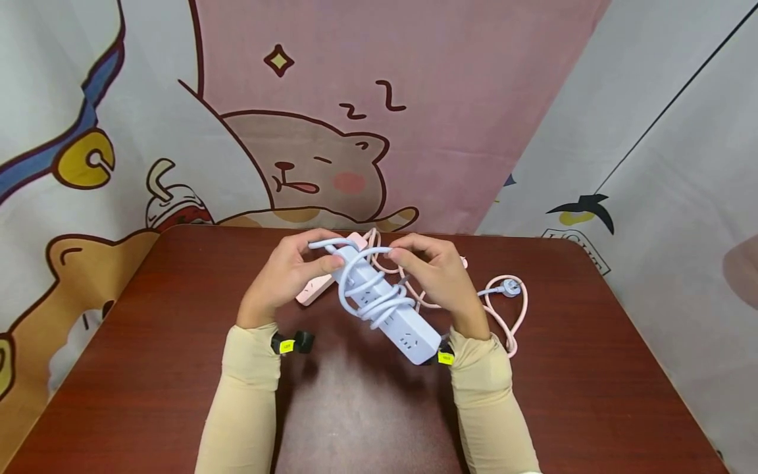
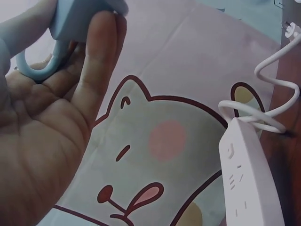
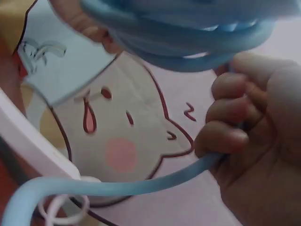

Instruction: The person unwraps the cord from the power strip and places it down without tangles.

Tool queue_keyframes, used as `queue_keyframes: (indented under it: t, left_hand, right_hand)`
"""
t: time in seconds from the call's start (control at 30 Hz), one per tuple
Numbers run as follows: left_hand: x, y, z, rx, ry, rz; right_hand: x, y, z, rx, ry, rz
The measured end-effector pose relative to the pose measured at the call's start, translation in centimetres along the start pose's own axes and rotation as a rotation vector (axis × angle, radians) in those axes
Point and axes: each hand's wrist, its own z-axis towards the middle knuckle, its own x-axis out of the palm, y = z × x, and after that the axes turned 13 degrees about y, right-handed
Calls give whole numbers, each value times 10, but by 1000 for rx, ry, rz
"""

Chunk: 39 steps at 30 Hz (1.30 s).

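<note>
A pale blue power strip [image 1: 408, 334] is held above the table, tilted down to the right, with its own cord [image 1: 385, 304] wound in several loops round the middle. At its upper left end my left hand [image 1: 289, 271] grips it between thumb and fingers; the left wrist view shows the strip's end [image 2: 75, 21] in that grasp. My right hand [image 1: 443, 273] pinches a loop of the cord near the top. Curled fingers [image 3: 223, 136] hold the cord [image 3: 131, 187] in the right wrist view. The blue plug [image 1: 510, 288] hangs out to the right.
Behind the blue strip, a pink power strip [image 1: 314, 288] lies on the brown table [image 1: 592, 368]. Its pink cord [image 1: 526, 309] trails rightward in loose loops. A cartoon-printed curtain [image 1: 444, 118] hangs along the table's far edge.
</note>
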Motion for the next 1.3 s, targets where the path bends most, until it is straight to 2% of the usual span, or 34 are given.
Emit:
queue_keyframes:
  t: [0.1,0.33,0.57,0.67,0.77,0.9,1.1,1.23,1.3]
  left_hand:
    - [-2,0,-1,-11,-24,-20]
    - [-6,5,-2,-25,-99,8]
    - [-8,9,2,-109,-235,37]
    - [-7,10,4,-132,-309,17]
    - [-6,11,5,-143,-400,-58]
    - [-6,13,7,-127,-487,-198]
    - [-7,13,10,-75,-573,-344]
    - [-9,14,9,-20,-599,-460]
    - [-10,15,9,-4,-602,-487]
  right_hand:
    - [-3,5,-3,16,-15,-48]
    - [-11,17,-11,-1,8,-161]
    - [-17,24,-16,33,-28,-170]
    - [-19,24,-17,48,-31,-170]
    - [-20,24,-17,52,-24,-165]
    - [-21,24,-17,86,-7,-146]
    - [-23,23,-17,167,7,-154]
    - [-25,19,-18,205,14,-163]
    - [-26,17,-17,220,12,-178]
